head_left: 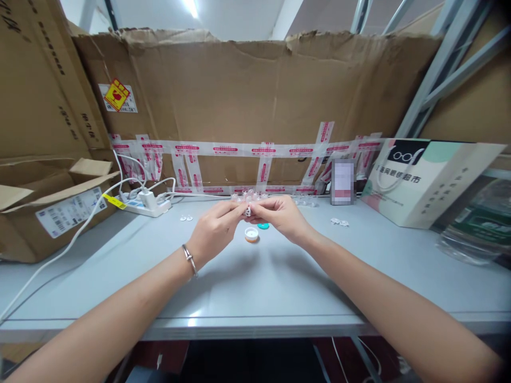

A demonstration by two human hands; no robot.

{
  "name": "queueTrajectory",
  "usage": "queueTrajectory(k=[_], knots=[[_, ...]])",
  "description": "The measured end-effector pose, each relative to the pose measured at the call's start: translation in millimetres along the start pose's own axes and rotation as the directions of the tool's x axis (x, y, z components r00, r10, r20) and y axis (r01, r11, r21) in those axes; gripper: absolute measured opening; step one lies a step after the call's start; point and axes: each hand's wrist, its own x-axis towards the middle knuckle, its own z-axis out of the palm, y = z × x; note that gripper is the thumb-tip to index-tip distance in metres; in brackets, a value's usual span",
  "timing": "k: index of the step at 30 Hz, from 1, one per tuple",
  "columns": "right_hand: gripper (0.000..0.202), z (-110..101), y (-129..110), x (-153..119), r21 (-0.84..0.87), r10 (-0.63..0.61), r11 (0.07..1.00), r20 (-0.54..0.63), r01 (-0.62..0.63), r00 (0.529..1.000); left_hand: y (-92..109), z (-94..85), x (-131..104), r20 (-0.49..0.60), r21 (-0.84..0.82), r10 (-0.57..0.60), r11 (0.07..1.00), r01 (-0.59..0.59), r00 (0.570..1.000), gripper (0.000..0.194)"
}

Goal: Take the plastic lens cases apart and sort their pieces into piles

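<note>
Both hands meet above the middle of the table, fingertips pinched around a small white plastic piece (248, 211). My left hand (217, 226), with a silver bangle on its wrist, grips it from the left. From the other side, my right hand (284, 214) closes its thumb and fingers on the same piece. The fingers cover most of it, so its exact kind is unclear. Just below the hands sits a round white cup with an orange base (251, 234). A teal disc (263, 226) lies behind it, partly under the right hand. Clear plastic pieces (257, 196) are clustered behind the fingers.
Two small white discs (186, 218) lie left; white pieces (339, 222) lie right. A power strip (146, 205) with cables and an open carton (56, 202) stand left. A phone (343, 182), a printed box (423, 181) and a large bottle (477, 223) stand right. Cardboard (239, 90) walls the back.
</note>
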Motion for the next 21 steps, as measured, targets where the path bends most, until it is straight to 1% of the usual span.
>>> queueTrajectory(k=[6,9,13,16,19,21], knots=[[0.025,1.8,4.7,1.9,0.062,0.04,0.997,-0.039,-0.037,0.998,-0.4,0.4,-0.1,-0.017,-0.016,0.019,1.0,-0.019,1.0,0.026],[0.024,2.4,5.9,2.4,0.097,0.086,0.992,-0.059,-0.08,0.995,-0.9,0.9,0.2,-0.006,-0.025,-0.006,1.0,0.006,1.0,0.024],[0.026,2.2,7.6,3.8,0.131,0.126,0.984,-0.012,-0.124,0.992,-3.6,3.0,-0.2,0.007,-0.049,-0.047,0.998,0.047,0.999,0.02],[0.023,0.9,11.0,6.2,0.179,0.165,0.97,0.029,-0.167,0.986,-5.0,3.5,0.2,0.005,-0.112,-0.1,0.989,0.1,0.995,0.02],[0.021,-1.1,14.8,8.7,0.259,0.233,0.937,0.03,-0.232,0.972,-3.8,3.9,1.3,0.02,-0.211,-0.187,0.96,0.187,0.982,0.021],[0.019,-2.0,15.8,9.5,0.269,0.26,0.928,0.023,-0.256,0.965,-1.7,5.4,1.5,0.025,-0.265,-0.237,0.935,0.235,0.971,0.02]])
